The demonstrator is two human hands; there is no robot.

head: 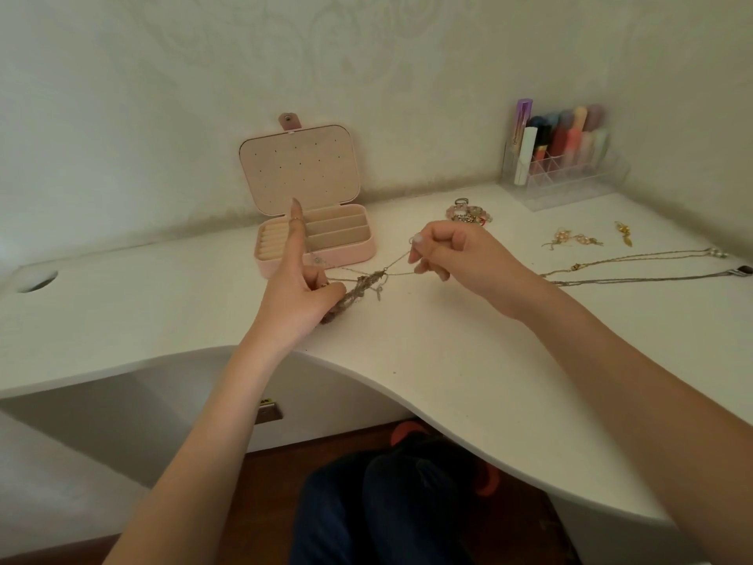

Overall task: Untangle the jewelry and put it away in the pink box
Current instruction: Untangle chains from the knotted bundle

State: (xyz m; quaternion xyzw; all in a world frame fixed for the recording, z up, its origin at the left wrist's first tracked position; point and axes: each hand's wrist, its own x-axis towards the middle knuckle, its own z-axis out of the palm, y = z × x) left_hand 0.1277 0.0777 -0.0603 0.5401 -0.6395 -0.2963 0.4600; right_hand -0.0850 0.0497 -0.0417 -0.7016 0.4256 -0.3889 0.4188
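The left hand keeps a clenched grip on the tangled chain clump just above the table, its index finger pointing straight up, while the right hand pinches thin strands pulled out from that clump. The open pink box stands behind the left hand near the table's back edge. Two straightened necklaces, earrings and a bracelet heap lie toward the table's right end, before a clear organizer in the back right corner.
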